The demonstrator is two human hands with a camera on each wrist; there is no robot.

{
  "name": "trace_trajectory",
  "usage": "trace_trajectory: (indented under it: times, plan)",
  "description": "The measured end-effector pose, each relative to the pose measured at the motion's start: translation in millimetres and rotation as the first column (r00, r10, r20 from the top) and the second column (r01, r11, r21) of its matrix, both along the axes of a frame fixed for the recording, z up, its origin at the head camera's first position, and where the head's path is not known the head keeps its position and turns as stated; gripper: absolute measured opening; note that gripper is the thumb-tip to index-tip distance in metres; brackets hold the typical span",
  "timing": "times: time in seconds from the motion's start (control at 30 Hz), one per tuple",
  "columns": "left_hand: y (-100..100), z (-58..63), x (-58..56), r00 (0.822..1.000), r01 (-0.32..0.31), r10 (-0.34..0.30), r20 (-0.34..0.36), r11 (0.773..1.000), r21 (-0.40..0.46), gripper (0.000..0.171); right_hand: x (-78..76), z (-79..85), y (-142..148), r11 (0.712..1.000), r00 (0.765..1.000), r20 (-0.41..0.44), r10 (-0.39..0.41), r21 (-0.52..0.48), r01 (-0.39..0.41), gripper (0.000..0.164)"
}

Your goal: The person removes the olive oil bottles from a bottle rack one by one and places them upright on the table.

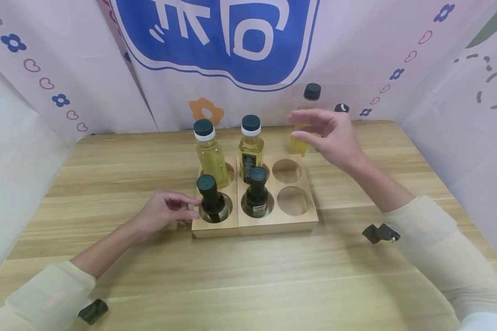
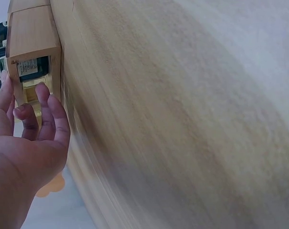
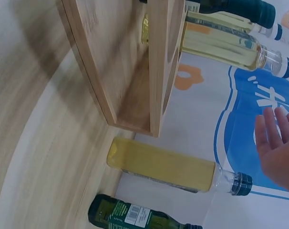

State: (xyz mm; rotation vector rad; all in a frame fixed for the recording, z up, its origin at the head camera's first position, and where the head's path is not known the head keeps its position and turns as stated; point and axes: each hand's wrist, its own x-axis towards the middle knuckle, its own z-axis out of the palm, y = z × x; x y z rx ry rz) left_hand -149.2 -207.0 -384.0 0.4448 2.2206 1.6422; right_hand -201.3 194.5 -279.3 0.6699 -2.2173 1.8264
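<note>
My left hand (image 1: 161,212) is at the left end of a wooden bottle rack (image 1: 278,226), fingertips right at its edge beside a dark bottle (image 1: 210,197). In the left wrist view its fingers bend loosely by the rack's open end. My right hand (image 1: 335,138) hovers past the rack's back right corner, fingers spread from the thumb and holding nothing. Behind it stands a bottle of yellow oil (image 1: 299,146), partly covered in the head view. The right wrist view shows that oil bottle and a dark green bottle (image 3: 130,214) beyond the rack's end.
Another dark bottle (image 1: 257,197) sits in the rack's front row. Two pale oil bottles, a left one (image 1: 213,163) and a middle one (image 1: 250,149), fill back holes. Two round holes (image 1: 294,201) line the right side. A printed cloth (image 1: 356,55) hangs behind the table.
</note>
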Motion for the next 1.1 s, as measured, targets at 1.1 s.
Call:
trace_trajectory:
  times: [1.1]
  plan:
    - [1, 1.1, -0.8, 1.0, 0.003, -0.003, 0.023, 1.0, 0.006, 0.026, 21.0, -26.7, -42, 0.925, 0.924, 0.173, 0.339, 0.119, -0.362, 0.035]
